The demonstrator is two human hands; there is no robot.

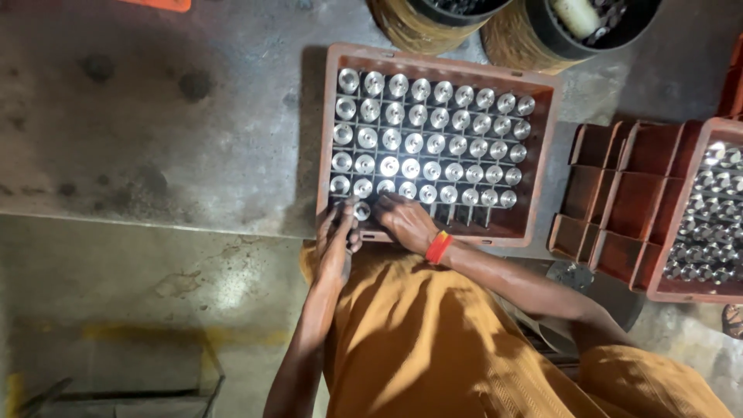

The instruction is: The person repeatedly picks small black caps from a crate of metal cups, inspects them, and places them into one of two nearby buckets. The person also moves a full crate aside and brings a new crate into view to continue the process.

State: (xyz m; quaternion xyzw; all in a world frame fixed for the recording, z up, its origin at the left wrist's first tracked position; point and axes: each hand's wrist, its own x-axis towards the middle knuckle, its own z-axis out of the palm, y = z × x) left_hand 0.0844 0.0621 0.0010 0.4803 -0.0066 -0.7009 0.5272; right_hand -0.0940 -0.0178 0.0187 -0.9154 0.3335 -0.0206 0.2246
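A red-brown plastic crate (542, 131) with a grid of cells stands on the grey bench, filled with several rows of shiny round metal parts (422, 143). The row nearest me is mostly unfilled. My left hand (338, 240) rests at the crate's near left corner, fingers touching a metal part (362, 210) in the bottom-left cell. My right hand (404, 220), with a red band on its wrist, lies over the near rim beside it, fingers spread on the front cells. Whether either hand actually grips a part is hidden by the fingers.
Two dark round bins (433, 19) (573, 31) stand behind the crate. To the right are stacked red crates (611, 193) and another crate of metal parts (708, 217). The bench's front edge (155, 220) runs to the left, with the floor below.
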